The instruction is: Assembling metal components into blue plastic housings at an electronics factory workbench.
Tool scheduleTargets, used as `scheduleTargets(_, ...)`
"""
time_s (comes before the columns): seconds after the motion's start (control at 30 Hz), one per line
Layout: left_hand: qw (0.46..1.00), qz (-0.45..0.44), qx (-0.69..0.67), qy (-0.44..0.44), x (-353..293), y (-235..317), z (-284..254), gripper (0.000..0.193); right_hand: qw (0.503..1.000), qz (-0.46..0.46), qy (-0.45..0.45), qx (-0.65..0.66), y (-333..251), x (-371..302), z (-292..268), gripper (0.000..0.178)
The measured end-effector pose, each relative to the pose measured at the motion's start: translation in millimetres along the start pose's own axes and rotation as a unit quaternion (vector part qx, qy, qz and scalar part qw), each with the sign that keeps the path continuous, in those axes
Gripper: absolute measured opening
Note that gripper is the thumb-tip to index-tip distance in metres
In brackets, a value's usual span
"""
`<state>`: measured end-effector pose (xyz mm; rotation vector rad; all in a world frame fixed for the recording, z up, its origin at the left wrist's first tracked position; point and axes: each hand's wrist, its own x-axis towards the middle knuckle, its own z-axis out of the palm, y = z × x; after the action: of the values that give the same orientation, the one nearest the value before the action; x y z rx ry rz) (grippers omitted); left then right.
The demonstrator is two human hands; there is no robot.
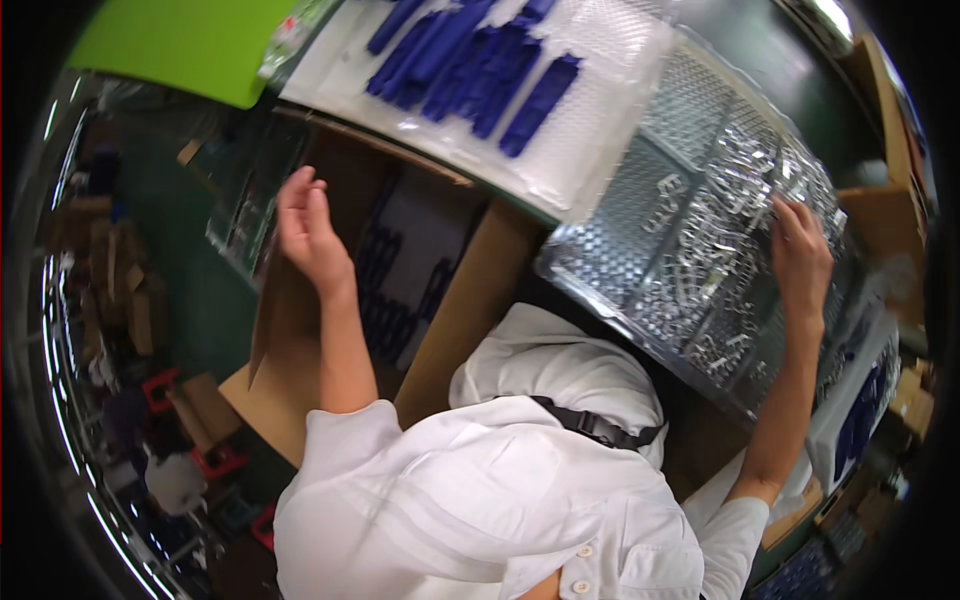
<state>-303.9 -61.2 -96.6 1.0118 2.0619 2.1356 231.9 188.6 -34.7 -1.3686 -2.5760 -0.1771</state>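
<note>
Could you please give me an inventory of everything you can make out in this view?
Small shiny metal pieces: too many to count, silver, in the compartmented tray
Clear textured plastic compartmented tray: one, greyish, right
Long dark blue pieces: several, on the white sheet; more lie in the box
White textured plastic sheet: one, white, top centre
Open cardboard box: one, brown, below the sheet
Flat bright panel: one, green, top left
Background cartons: several, brown, left and right edges
Other background clutter: too blurred to list
White shirt: one, white, lower centre
Left hand: one, bare, near the box, empty
Right hand: one, bare, fingers at the metal pieces
</note>
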Motion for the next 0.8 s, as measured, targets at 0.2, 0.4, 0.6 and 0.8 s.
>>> scheduleTargets(0.2, 0.952, -0.192, 0.234, 0.041, -87, -222, -159, 0.024, 0.998, 0.014, 0.027, 0.048, 17, -24, 11, 0.024)
scheduleTargets(0.4, 0.801, -0.213, 0.523, -0.197, -69, -342, -128, 0.031, 0.916, 0.267, 0.077, 0.29, 18, -70, -4, 0.023)
scheduleTargets(0.6, 0.715, -0.081, 0.628, -0.297, -31, -447, -112, 0.041, 0.848, 0.392, 0.04, 0.355, -11, -113, -27, 0.032)
scheduleTargets(0.8, 0.64, -0.095, 0.686, -0.332, -47, -439, -40, 0.038, 0.848, 0.424, 0.057, 0.314, -48, -158, -60, 0.031)
